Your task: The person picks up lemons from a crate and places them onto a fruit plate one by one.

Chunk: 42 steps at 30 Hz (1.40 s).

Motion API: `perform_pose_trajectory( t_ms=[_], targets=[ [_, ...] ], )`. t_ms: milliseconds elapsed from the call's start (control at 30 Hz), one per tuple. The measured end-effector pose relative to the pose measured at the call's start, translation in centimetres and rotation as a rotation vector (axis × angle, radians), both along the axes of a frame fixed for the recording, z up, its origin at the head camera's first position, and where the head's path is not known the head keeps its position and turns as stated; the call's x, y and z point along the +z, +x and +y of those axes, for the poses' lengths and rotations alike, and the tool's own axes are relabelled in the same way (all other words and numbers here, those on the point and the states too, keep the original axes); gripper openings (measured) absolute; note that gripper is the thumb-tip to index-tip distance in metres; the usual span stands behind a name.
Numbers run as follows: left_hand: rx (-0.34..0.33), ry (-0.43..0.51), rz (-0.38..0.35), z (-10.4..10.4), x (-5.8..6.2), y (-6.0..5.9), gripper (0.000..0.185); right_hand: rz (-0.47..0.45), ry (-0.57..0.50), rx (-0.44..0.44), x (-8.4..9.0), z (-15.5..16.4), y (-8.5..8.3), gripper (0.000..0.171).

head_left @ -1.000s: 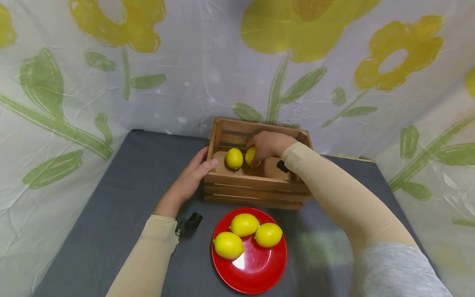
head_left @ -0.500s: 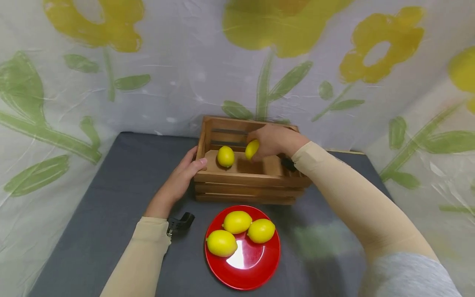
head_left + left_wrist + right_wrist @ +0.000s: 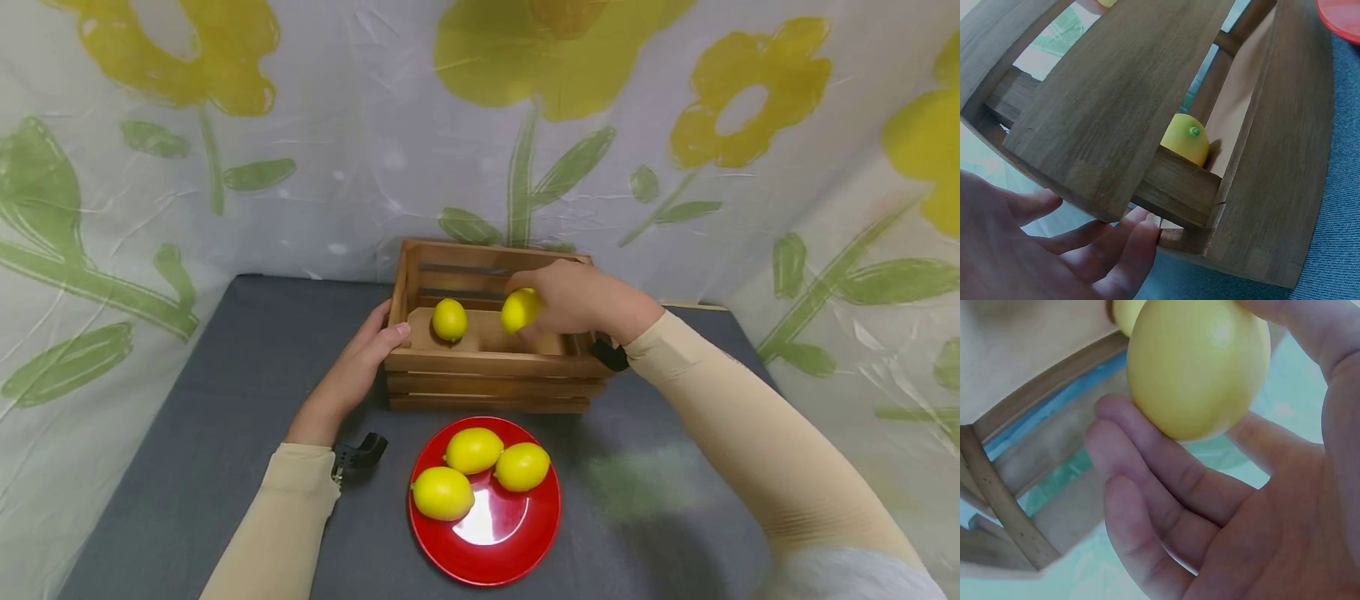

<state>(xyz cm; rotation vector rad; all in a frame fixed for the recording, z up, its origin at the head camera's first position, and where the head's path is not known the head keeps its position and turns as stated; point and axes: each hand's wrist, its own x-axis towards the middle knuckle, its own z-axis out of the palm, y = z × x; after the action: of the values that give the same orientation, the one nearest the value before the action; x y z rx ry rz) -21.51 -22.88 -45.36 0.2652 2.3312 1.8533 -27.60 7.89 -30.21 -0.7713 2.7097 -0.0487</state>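
In the head view my right hand (image 3: 581,300) grips a yellow lemon (image 3: 521,311) above the floor of a slatted wooden crate (image 3: 487,363). The right wrist view shows this lemon (image 3: 1197,369) up close, held between the thumb and the fingers. A second lemon (image 3: 449,320) lies in the left part of the crate. My left hand (image 3: 352,367) holds the crate's left end, its thumb at the front corner. From the left wrist, that hand (image 3: 1079,250) appears with its fingertips against the end of the crate (image 3: 1110,112).
A red plate (image 3: 517,550) with three lemons (image 3: 475,451) stands in front of the crate on a dark grey tabletop (image 3: 247,375). Behind the crate hangs a pale cloth (image 3: 337,192) printed with yellow flowers.
My right hand has lifted its lemon from beside the other one and moved it slightly right within the crate. The left hand stays at the crate's end. The head view has shifted.
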Motion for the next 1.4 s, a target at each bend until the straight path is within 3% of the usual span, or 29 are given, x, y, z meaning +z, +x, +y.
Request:
perform_pose_trajectory(
  t_ms=[300, 400, 700, 933, 1167, 1400],
  targets=[
    [0.000, -0.016, 0.005, -0.6, -0.1, -0.3, 0.077, 0.066, -0.108, 0.007, 2.1, 1.0, 4.2, 0.066],
    [-0.010, -0.009, 0.011, -0.8, -0.1, -0.4, 0.076, 0.113, -0.122, 0.042, 2.2, 1.3, 5.9, 0.065],
    [0.004, -0.020, 0.007, -0.8, 0.3, -0.6, 0.079, 0.078, -0.125, 0.047, 1.5, 1.7, 10.5, 0.068],
    [0.004, -0.013, -0.009, -0.8, 0.4, -0.8, 0.080, 0.044, -0.142, 0.051, -1.1, 2.7, 13.5, 0.065],
    [0.002, 0.001, -0.012, -0.7, 0.4, -0.4, 0.079, -0.089, -0.134, 0.015, -5.3, 3.5, 15.8, 0.064],
    [-0.004, 0.022, 0.001, -0.7, 0.6, -0.6, 0.078, -0.187, -0.151, 0.014, -7.4, 3.6, 17.3, 0.063]
  ],
)
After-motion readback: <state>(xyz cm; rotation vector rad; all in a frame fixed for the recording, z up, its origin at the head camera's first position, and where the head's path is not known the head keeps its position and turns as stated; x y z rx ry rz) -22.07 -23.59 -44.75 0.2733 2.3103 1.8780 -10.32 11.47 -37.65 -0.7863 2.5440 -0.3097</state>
